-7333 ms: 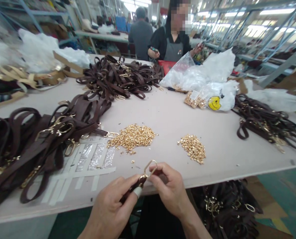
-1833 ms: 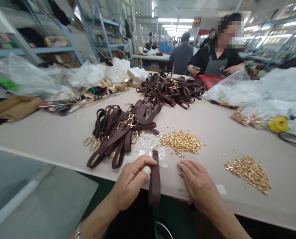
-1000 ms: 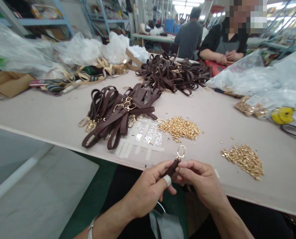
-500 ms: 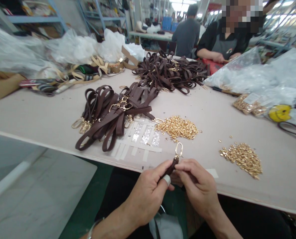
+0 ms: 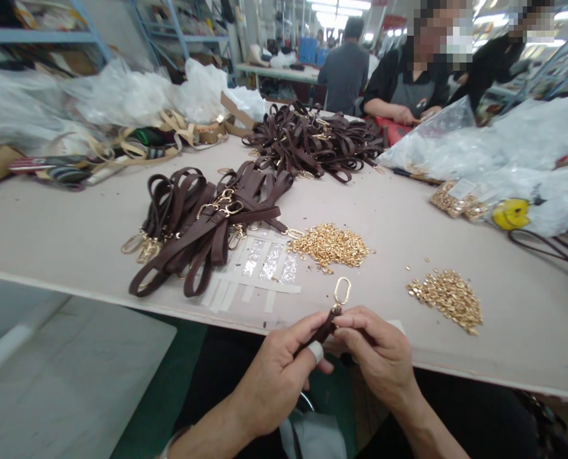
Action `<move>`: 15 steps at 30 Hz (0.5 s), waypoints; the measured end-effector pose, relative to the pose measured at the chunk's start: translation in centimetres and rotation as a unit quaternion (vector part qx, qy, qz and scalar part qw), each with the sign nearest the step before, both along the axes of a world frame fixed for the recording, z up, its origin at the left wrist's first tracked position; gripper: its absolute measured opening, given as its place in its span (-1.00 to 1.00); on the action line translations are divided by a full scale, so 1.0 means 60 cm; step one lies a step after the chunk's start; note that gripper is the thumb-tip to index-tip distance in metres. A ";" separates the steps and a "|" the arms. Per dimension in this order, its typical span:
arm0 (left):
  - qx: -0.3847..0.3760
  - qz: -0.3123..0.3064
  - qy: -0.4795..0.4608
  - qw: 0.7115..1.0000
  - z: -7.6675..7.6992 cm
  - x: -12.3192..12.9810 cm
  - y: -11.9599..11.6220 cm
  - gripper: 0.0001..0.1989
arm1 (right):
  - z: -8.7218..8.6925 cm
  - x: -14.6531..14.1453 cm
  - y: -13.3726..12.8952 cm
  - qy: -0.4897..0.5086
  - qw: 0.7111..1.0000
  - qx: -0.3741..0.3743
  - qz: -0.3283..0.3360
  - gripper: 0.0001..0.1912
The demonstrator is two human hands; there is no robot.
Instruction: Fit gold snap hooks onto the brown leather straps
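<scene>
Brown strap [image 5: 321, 333] in fingers [image 5: 360, 320] — gold pieces [image 5: 443, 197] inside bag [image 5: 461, 187].

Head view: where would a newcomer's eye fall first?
Probably the larger heap of gold bits, mid-picture, and the smaller heap to its right. Brown straps lie piled left of and behind them. Nearest, the left hand and the right hand hold a strap tipped with a gold ring.

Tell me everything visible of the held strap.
The strap is dark brown and leather-like, with an oval, gold-coloured ring on its far end. It lies slanted at the near edge of the table. The left hand grips it; the right hand pinches it just below the ring. Its lower part is hidden.
</scene>
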State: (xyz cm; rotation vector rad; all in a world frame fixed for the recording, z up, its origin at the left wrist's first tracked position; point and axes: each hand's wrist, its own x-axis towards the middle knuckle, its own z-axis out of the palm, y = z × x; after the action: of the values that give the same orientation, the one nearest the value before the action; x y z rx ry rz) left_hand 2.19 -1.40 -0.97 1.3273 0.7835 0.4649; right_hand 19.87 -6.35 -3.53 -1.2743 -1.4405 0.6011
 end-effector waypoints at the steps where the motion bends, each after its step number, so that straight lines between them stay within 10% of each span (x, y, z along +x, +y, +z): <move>1: -0.017 -0.004 -0.005 1.000 -0.002 0.001 -0.002 -0.50 | 0.001 0.002 0.001 -0.028 0.999 0.019 0.002 -0.81; 15: 0.017 0.001 0.022 1.000 0.011 0.025 -0.011 -0.57 | 0.010 0.007 0.002 -0.219 0.970 0.101 -0.023 -0.74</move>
State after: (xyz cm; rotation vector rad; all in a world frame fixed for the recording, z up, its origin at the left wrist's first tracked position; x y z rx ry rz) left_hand 3.71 -2.04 -0.33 1.3722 0.8156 0.4536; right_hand 20.31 -6.24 -2.96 -1.3225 -1.7740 0.1337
